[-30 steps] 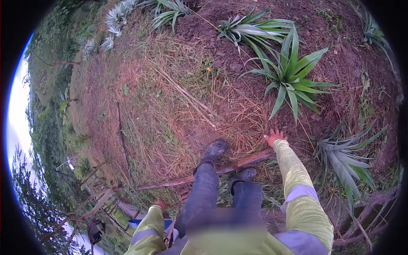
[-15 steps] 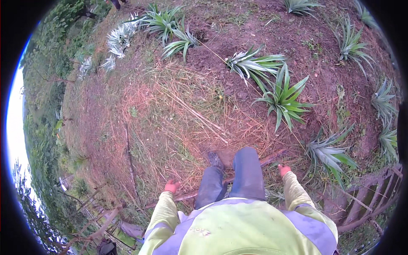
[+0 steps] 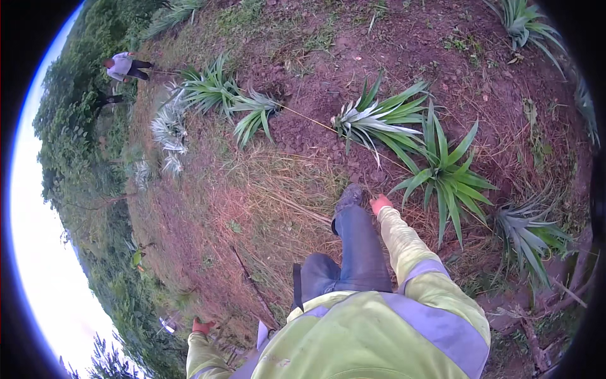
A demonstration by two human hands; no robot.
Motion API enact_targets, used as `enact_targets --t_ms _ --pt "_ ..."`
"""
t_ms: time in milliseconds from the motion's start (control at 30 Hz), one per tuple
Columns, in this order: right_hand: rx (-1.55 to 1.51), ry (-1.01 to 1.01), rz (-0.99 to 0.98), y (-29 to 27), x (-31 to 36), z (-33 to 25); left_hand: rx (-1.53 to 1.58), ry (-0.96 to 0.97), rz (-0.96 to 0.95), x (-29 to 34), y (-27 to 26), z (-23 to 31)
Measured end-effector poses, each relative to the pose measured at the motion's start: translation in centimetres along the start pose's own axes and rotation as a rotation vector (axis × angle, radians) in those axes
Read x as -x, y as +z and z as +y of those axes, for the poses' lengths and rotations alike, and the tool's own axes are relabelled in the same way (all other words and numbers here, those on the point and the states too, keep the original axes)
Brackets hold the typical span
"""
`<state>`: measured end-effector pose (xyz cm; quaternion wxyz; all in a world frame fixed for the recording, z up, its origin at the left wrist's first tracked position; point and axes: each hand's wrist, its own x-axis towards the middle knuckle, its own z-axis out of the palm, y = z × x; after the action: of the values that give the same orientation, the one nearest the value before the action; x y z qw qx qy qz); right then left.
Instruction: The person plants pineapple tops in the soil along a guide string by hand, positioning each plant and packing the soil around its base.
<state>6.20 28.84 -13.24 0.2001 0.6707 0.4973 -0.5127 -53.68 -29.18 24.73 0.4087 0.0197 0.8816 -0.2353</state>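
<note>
My right hand (image 3: 380, 203) hangs forward beside my right leg, with its fingers loosely apart and nothing visible in them. The nearest plant is a green spiky pineapple-like plant (image 3: 445, 177), just right of that hand and apart from it. Another such plant (image 3: 372, 120), greyer at its base, lies tilted ahead on the dug soil. At the lower left, my left hand (image 3: 202, 326) swings low by my side, fingers apart and seemingly empty. My boot (image 3: 350, 196) is planted ahead of me, close to the right hand.
A taut string (image 3: 309, 119) runs along the row past more spiky plants (image 3: 255, 114). Silvery plants (image 3: 169, 129) stand in a group at far left. Another person (image 3: 125, 66) is at the far upper left. Dry sticks (image 3: 252, 284) and cut grass cover the ground.
I have stepped forward, and my view has turned. My right hand has swung ahead while my left has dropped back. A person has come into view at the upper left.
</note>
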Motion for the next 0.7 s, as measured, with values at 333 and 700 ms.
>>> enact_targets --t_ms 333,700 --pt "-0.359 -0.122 0.203 -2.5 -2.2 -10.0 -0.143 0.857 -0.025 -7.0 -9.7 53.7" --pt "-0.704 0.019 0.384 3.4 -3.0 -14.7 -0.894 1.43 0.087 -11.5 -3.7 94.1"
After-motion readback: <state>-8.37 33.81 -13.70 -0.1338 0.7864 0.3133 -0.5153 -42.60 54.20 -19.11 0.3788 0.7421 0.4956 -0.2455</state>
